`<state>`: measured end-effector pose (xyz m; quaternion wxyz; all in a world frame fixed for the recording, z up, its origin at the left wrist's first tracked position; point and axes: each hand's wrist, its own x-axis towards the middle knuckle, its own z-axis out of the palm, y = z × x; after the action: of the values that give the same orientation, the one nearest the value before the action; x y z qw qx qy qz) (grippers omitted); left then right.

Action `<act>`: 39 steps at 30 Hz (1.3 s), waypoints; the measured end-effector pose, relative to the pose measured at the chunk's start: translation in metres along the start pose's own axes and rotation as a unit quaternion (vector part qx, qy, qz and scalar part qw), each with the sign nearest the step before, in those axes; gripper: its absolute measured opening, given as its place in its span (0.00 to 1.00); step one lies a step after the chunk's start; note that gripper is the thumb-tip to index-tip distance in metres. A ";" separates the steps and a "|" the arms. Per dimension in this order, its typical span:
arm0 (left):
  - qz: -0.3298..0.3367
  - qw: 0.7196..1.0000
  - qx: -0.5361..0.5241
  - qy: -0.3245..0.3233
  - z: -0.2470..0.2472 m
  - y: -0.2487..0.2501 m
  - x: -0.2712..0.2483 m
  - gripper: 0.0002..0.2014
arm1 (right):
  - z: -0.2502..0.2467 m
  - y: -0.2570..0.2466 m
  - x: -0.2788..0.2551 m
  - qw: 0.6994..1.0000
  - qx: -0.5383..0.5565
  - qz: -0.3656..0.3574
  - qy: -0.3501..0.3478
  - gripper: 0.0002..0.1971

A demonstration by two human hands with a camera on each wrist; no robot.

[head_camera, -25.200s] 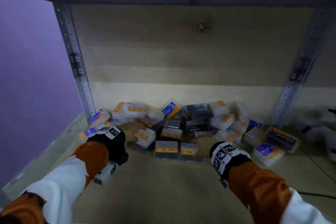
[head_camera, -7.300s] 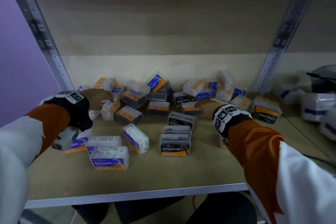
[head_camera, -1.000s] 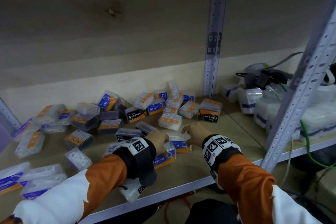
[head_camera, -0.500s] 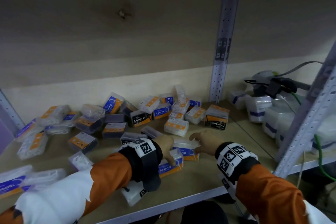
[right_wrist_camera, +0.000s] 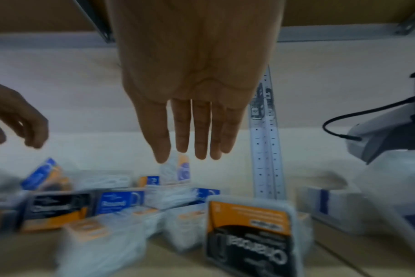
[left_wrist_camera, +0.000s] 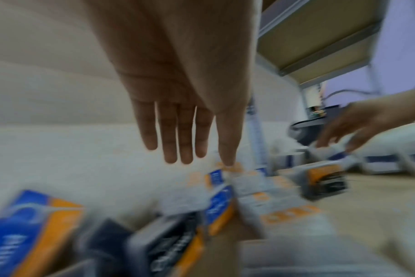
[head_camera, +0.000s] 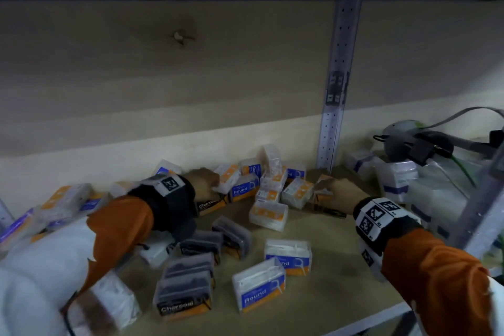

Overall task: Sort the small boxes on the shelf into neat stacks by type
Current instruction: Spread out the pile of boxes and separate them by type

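Small clear boxes lie in a heap along the back of the wooden shelf (head_camera: 313,294). My left hand (head_camera: 204,183) reaches over the heap's middle, above a Charcoal box (head_camera: 211,203). In the left wrist view this left hand (left_wrist_camera: 192,155) has straight fingers and holds nothing. My right hand (head_camera: 334,192) hovers over a dark Charcoal box (right_wrist_camera: 249,234) beside the metal post (head_camera: 336,106). The right hand (right_wrist_camera: 192,151) is flat and empty too. Two blue Round boxes (head_camera: 259,288) (head_camera: 289,256) stand near the front. A Charcoal stack (head_camera: 185,289) stands to their left.
Larger white packages (head_camera: 395,183) and a grey device with cables (head_camera: 409,139) fill the bay right of the post. More clear boxes (head_camera: 65,199) lie at the far left behind my left sleeve. The shelf's front edge (head_camera: 376,319) runs along the bottom right.
Both hands have let go of the Round boxes at the front and moved back to the heap. The left hand went to its middle, the right toward the post.
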<state>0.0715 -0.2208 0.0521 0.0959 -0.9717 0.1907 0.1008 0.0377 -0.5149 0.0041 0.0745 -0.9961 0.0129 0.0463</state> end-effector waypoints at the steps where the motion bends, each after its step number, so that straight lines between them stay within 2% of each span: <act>1: -0.018 1.000 0.008 0.001 -0.001 -0.013 0.005 0.19 | -0.001 0.004 0.004 1.000 0.009 0.019 0.006 0.25; 4: -0.065 0.998 -0.003 0.020 0.002 -0.054 0.020 0.21 | -0.003 0.020 0.015 0.998 0.014 0.053 0.001 0.30; 7: -0.083 0.996 -0.020 0.034 0.005 -0.089 0.030 0.25 | 0.000 0.030 0.027 0.995 -0.031 0.086 -0.036 0.26; 10: -0.091 0.995 -0.016 0.028 0.008 -0.113 0.036 0.27 | 0.005 0.034 0.034 0.991 -0.076 0.091 -0.064 0.25; 14: -0.103 0.994 -0.003 0.022 0.016 -0.133 0.043 0.32 | 0.009 0.036 0.039 0.988 -0.105 0.077 -0.078 0.33; 18: -0.114 0.993 0.013 0.004 0.022 -0.142 0.050 0.34 | 0.008 0.033 0.042 0.984 -0.131 0.057 -0.103 0.33; 23: -0.119 0.993 0.006 -0.003 0.026 -0.144 0.060 0.33 | 0.008 0.028 0.043 0.986 -0.134 0.040 -0.089 0.32; 26: -0.119 0.993 0.017 0.009 0.027 -0.141 0.066 0.32 | 0.010 0.028 0.044 0.987 -0.133 0.035 -0.085 0.31; 29: -0.150 0.988 0.016 0.022 0.028 -0.134 0.069 0.26 | 0.013 0.029 0.046 0.986 -0.142 0.031 -0.079 0.31; 33: -0.148 0.989 -0.019 0.022 0.026 -0.131 0.069 0.32 | 0.015 0.031 0.047 0.985 -0.150 0.034 -0.076 0.26; 39: -0.157 0.987 0.005 0.019 0.020 -0.140 0.055 0.28 | 0.016 0.033 0.047 0.985 -0.152 0.044 -0.075 0.23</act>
<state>0.1728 -0.1080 0.0410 0.1118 -0.9909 0.0385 0.0649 0.0817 -0.5463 -0.0208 -0.0791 -0.9879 0.0444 0.1257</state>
